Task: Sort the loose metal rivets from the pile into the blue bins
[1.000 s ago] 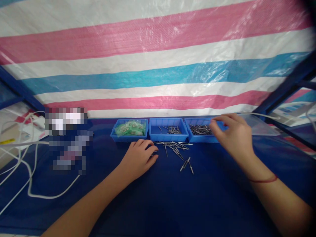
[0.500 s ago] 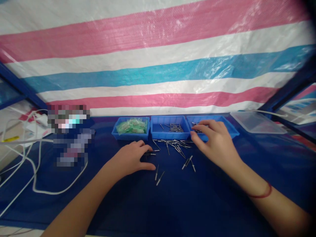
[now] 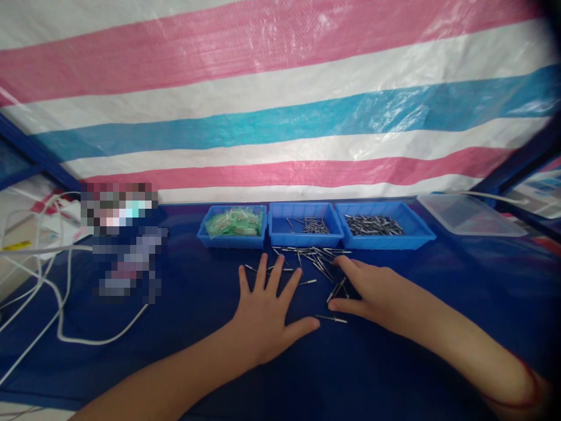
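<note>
My left hand (image 3: 269, 310) lies with fingers spread wide over the blue tabletop, and a few blind rivets show at its fingertips. A single rivet (image 3: 332, 319) lies just off its thumb. My right hand (image 3: 372, 292) has its thumb and forefinger apart on either side of a few rivets (image 3: 336, 289); its other fingers are hidden. A loose heap of silver rivets (image 3: 322, 257) lies ahead of both hands, in front of the middle blue bin (image 3: 305, 240). That bin holds some rivets (image 3: 315, 225), and the right blue bin (image 3: 390, 241) holds many more.
The left blue bin (image 3: 232, 241) contains green plastic packets (image 3: 239, 223). A clear plastic lid (image 3: 471, 215) is at the back right. White cables (image 3: 105, 341) loop over the left side near a blurred-out patch. A striped sheet (image 3: 280, 134) hangs behind the table.
My left hand has moved right and spread its fingers flat. My right hand has come back from the right bin to the loose rivets. Rivets near my left thumb have shifted right.
</note>
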`<state>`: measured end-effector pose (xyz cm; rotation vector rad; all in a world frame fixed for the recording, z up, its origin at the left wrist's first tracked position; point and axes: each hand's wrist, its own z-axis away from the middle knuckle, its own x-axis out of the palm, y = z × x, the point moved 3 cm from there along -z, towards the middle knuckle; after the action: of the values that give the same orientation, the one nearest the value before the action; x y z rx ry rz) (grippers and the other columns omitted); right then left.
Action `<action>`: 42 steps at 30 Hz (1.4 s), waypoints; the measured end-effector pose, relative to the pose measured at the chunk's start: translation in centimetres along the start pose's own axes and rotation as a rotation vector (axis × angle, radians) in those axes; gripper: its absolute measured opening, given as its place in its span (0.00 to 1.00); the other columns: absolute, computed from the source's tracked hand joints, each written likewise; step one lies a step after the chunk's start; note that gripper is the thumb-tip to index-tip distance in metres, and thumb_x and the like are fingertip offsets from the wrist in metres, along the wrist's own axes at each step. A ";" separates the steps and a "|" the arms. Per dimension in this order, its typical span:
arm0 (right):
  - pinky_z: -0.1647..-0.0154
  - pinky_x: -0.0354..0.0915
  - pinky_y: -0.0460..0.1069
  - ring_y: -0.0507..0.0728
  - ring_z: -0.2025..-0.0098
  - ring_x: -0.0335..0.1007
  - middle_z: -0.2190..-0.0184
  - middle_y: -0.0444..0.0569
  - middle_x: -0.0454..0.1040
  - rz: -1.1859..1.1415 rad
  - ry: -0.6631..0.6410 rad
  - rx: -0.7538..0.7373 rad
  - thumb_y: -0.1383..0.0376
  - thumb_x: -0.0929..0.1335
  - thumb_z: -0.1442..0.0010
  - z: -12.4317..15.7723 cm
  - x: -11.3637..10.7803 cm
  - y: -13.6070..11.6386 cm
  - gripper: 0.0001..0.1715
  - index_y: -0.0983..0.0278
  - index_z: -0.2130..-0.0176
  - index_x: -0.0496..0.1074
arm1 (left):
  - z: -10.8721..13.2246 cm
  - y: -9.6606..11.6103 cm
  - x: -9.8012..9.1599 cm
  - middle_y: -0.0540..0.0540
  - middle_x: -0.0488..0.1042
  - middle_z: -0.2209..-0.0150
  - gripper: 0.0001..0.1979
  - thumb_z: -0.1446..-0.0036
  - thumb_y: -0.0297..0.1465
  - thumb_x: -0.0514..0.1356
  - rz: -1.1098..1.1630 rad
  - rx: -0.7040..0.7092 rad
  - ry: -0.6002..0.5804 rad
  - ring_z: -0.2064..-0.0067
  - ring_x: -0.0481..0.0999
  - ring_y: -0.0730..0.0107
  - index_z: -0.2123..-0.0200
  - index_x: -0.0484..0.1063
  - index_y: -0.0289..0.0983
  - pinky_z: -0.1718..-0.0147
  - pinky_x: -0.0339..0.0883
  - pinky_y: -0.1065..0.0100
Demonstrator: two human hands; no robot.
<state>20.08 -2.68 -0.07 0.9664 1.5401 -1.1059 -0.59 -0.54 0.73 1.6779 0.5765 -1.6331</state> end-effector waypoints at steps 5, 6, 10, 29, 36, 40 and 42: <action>0.65 0.65 0.50 0.59 0.60 0.74 0.56 0.52 0.74 -0.174 -0.069 -0.060 0.64 0.65 0.39 -1.0 -0.7 -2.2 0.14 0.61 0.52 0.64 | -1.1 0.4 1.1 0.34 0.49 0.33 0.35 0.39 0.49 0.52 0.069 0.104 0.135 0.32 0.44 0.40 0.34 0.50 0.39 0.39 0.45 0.35; 0.64 0.65 0.50 0.58 0.61 0.74 0.57 0.51 0.74 -0.212 -0.094 -0.061 0.63 0.65 0.38 -1.1 -1.2 -2.5 0.13 0.61 0.53 0.65 | -1.2 0.4 1.0 0.34 0.50 0.33 0.34 0.38 0.46 0.53 0.092 0.128 0.151 0.32 0.46 0.42 0.34 0.51 0.38 0.39 0.47 0.38; 0.68 0.61 0.49 0.56 0.66 0.71 0.65 0.46 0.73 -0.274 -0.244 -0.040 0.54 0.70 0.44 -0.8 -2.6 -3.3 0.15 0.61 0.63 0.66 | -1.6 0.2 0.8 0.33 0.55 0.36 0.29 0.39 0.39 0.56 0.167 0.159 0.191 0.34 0.52 0.45 0.37 0.56 0.35 0.38 0.52 0.43; 0.70 0.58 0.45 0.49 0.72 0.65 0.72 0.42 0.71 -0.576 -0.059 -0.104 0.60 0.61 0.35 -1.3 -3.3 -4.3 0.11 0.60 0.64 0.70 | -1.9 -0.4 -1.2 0.45 0.73 0.59 0.10 0.40 0.33 0.59 0.801 0.155 0.445 0.59 0.72 0.67 0.56 0.71 0.37 0.61 0.67 0.67; 0.70 0.59 0.45 0.50 0.71 0.66 0.69 0.43 0.73 -0.651 0.006 -0.080 0.58 0.62 0.35 -1.4 -2.6 -4.7 0.11 0.59 0.61 0.71 | -1.8 -0.5 -1.2 0.48 0.72 0.68 0.06 0.40 0.32 0.59 0.919 0.133 0.505 0.67 0.70 0.73 0.66 0.72 0.35 0.69 0.62 0.71; 0.71 0.60 0.46 0.51 0.71 0.65 0.72 0.43 0.72 -0.770 -0.056 -0.019 0.57 0.62 0.36 -1.9 -1.6 -4.1 0.13 0.61 0.63 0.72 | -1.8 -0.6 -1.3 0.48 0.72 0.67 0.05 0.40 0.31 0.59 0.923 0.145 0.536 0.66 0.71 0.72 0.64 0.73 0.35 0.67 0.62 0.71; 0.72 0.60 0.46 0.51 0.72 0.65 0.72 0.44 0.72 -0.833 -0.048 0.023 0.55 0.63 0.37 -2.1 -1.1 -3.7 0.15 0.61 0.62 0.73 | -1.8 -0.6 -1.4 0.48 0.72 0.66 0.05 0.40 0.30 0.59 0.918 0.162 0.552 0.66 0.71 0.72 0.63 0.73 0.36 0.67 0.63 0.71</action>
<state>16.28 -1.73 1.97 0.2742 1.9471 -1.6930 0.01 1.37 1.92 2.0750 -0.1166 -0.5691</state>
